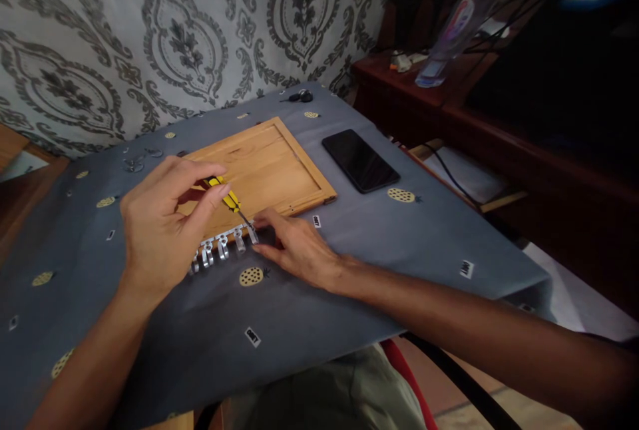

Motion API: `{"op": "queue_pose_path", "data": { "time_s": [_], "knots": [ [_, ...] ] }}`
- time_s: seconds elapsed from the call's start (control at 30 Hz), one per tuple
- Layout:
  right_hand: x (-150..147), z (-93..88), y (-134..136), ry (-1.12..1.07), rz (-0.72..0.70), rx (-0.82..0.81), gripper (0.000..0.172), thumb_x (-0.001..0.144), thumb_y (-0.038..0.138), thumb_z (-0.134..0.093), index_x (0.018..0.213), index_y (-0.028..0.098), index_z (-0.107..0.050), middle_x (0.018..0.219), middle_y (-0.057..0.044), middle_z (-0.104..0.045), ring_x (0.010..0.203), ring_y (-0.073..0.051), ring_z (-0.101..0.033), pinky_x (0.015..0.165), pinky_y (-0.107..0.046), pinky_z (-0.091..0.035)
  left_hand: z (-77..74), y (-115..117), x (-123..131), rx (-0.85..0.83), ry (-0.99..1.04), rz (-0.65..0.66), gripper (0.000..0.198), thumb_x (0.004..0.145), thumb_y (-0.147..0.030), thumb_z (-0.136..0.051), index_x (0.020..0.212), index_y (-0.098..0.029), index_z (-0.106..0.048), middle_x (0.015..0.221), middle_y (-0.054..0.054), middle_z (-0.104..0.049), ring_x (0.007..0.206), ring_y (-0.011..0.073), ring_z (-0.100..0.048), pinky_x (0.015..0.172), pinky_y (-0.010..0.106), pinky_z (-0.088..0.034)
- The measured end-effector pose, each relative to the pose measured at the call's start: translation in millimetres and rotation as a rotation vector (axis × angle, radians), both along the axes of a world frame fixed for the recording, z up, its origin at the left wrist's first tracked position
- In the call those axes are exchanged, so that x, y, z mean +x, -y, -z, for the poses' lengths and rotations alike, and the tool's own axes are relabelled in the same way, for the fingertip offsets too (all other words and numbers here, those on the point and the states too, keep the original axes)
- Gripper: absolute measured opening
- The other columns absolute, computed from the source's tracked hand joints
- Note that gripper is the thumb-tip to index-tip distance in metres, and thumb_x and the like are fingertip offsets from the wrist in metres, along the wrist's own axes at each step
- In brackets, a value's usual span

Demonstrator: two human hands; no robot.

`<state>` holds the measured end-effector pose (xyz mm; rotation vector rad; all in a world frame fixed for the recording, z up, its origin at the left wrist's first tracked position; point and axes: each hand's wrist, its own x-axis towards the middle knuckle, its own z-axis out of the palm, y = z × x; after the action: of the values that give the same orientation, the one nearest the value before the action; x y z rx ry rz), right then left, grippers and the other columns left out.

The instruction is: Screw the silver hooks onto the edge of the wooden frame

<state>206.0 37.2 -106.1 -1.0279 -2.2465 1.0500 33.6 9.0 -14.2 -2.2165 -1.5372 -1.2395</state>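
Observation:
Between the thumb and fingers of my left hand (160, 223) is a screwdriver (230, 201) with a yellow and black handle. Its tip points down at the right end of a metal hook strip (223, 243), which has several hooks and lies along the near edge of a wooden board (249, 167). The fingers and thumb of my right hand (299, 247) close around that same end of the strip. Any screw under the tip is too small to make out. My left hand covers the board's left side.
A black phone (360, 160) lies right of the board on the grey tablecloth (359, 250). Keys (302, 95) sit near the back edge, and small wire-like items (134, 162) are at the left. A clear bottle (452, 37) stands on the dark red desk.

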Motion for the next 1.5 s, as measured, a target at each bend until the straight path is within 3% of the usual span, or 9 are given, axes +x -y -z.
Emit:
{"op": "queue_pose_path", "data": {
  "time_s": [0.33,0.8,1.07,1.5],
  "knots": [
    [-1.0,5.8,-1.2,-0.037,0.002,0.017,0.036,0.085,0.024,-0.068,0.119,0.021,-0.056,0.116,-0.006,-0.074,0.071,-0.016,-0.066,0.068,-0.032,-0.048,-3.9,4.7,1.6,-0.038,-0.032,0.022,0.017,0.088,-0.016,-0.067,0.105,-0.017,-0.072,0.093,-0.001,-0.07,0.08,0.0047,-0.065,0.074,0.013,-0.056],
    [-0.4,3.9,-0.6,-0.03,-0.001,0.031,0.035,0.086,0.023,-0.068,0.118,0.022,-0.054,0.116,-0.006,-0.074,0.076,-0.017,-0.068,0.072,-0.032,-0.048,7.2,1.1,3.1,-0.08,0.113,-0.004,0.019,0.083,-0.02,-0.071,0.102,-0.021,-0.069,0.09,-0.004,-0.069,0.076,0.0059,-0.067,0.071,0.014,-0.058],
    [-0.7,4.5,-1.5,-0.032,-0.007,0.023,0.035,0.086,0.024,-0.068,0.119,0.021,-0.055,0.116,-0.006,-0.074,0.072,-0.016,-0.066,0.072,-0.032,-0.047,-2.6,4.5,0.6,-0.086,-0.071,0.07,0.024,0.09,-0.016,-0.061,0.111,-0.024,-0.07,0.099,-0.002,-0.071,0.084,0.0089,-0.066,0.075,0.02,-0.058],
    [0.5,1.7,-0.4,-0.022,-0.007,0.015,0.035,0.087,0.025,-0.064,0.12,0.021,-0.055,0.113,-0.006,-0.074,0.071,-0.016,-0.065,0.071,-0.034,-0.049,0.0,6.1,7.1,-0.019,-0.074,0.012,0.017,0.089,-0.016,-0.065,0.104,-0.018,-0.071,0.094,0.0,-0.07,0.082,0.0091,-0.067,0.076,0.019,-0.058]
  ]
}}
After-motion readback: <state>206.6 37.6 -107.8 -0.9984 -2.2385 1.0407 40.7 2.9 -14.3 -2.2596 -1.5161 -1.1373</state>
